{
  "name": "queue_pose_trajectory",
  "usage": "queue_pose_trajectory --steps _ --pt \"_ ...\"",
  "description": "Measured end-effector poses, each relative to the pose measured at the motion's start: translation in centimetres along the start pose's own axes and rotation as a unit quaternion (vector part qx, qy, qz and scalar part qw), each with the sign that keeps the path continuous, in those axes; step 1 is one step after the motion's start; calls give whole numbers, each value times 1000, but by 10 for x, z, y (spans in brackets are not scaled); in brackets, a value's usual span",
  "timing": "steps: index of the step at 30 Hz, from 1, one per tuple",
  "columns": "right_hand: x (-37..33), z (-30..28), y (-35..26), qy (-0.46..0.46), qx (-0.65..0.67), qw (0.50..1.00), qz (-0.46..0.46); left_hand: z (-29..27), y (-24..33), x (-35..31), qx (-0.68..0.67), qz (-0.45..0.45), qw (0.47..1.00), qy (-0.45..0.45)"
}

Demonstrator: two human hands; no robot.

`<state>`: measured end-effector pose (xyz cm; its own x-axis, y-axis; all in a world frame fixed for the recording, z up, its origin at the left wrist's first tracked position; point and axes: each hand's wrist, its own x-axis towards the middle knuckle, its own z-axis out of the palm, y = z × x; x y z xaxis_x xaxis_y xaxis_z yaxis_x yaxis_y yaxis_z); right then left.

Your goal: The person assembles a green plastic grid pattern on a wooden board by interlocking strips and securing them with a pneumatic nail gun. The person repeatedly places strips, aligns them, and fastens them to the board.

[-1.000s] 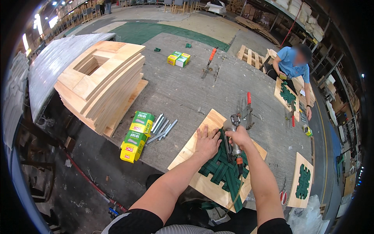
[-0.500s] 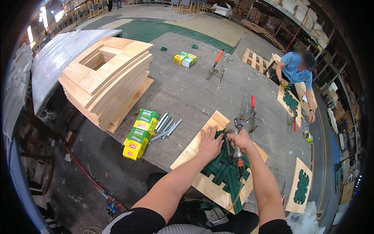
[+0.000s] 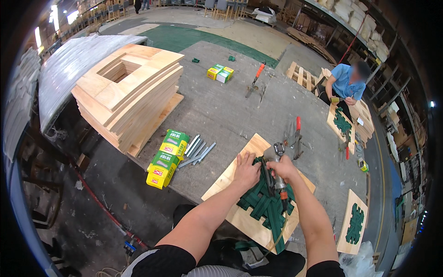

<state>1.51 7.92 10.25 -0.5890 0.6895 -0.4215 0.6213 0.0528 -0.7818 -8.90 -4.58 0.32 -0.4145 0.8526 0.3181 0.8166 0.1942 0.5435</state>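
A pneumatic staple gun (image 3: 280, 183) is in my right hand (image 3: 285, 169), its fingers wrapped round the grip. Its long dark magazine lies close over the green webbing straps (image 3: 263, 203), which are interlaced across a light wooden panel (image 3: 219, 184). My left hand (image 3: 247, 170) lies on the panel's far left part, fingers stretched out beside the strap ends and just left of the gun. An air hose (image 3: 280, 235) runs from the gun toward my lap. Whether the gun's nose touches a strap is hidden.
Staple boxes (image 3: 168, 157) and loose staple sticks (image 3: 197, 151) lie left of the panel. A stack of wooden frames (image 3: 131, 87) stands farther left. Webbing tensioner pliers (image 3: 297, 137) lie beyond the gun. A webbed panel (image 3: 353, 221) sits at right; a co-worker (image 3: 348, 81) works at far right.
My hands and the staple gun have shifted only slightly on the panel. The co-worker's lower hand has come up from the table's edge toward their other hand.
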Motion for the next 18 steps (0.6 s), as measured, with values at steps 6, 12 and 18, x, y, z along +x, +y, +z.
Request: queue_pose_trajectory --steps 6,12,18 --pt "-1 3 1 29 -21 999 -12 1 -1 1 -5 3 1000 9" --pt "-1 2 4 43 -8 999 -11 1 0 0 -2 -2 1000 -6" --pt "1 -2 -5 40 -31 998 30 1 -2 0 -7 1 1000 -1"
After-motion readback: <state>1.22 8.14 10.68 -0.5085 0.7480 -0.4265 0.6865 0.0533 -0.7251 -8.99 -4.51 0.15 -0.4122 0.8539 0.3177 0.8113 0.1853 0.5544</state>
